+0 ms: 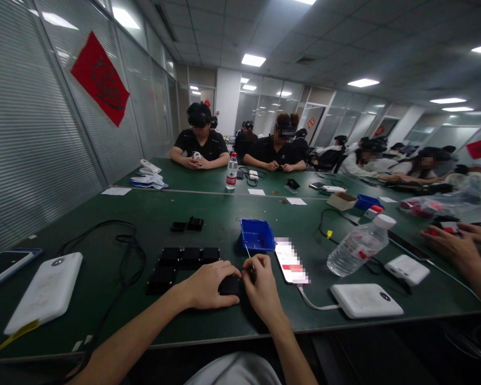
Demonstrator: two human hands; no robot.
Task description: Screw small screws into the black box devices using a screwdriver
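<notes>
My left hand point(212, 284) is closed around a small black box-like piece point(229, 285) on the green table. My right hand point(261, 283) pinches a thin pale rod-shaped tool point(247, 250), whose tip points up toward the blue bin; its exact kind cannot be made out. That blue bin point(258, 247) holds a few tiny metal bits, too small to name. Beyond my left wrist, several black square pieces point(191, 257) lie in a group. Two smaller black parts point(195, 223) are farther back.
Right of the bin lies a lit phone point(291, 263), cabled to a white power bank point(366, 300). A clear water bottle point(361, 246) stands tilted in view behind it. Another white power bank point(44, 293) and a black cable point(124, 267) are on the left. A co-worker's hands point(459, 240) are at right.
</notes>
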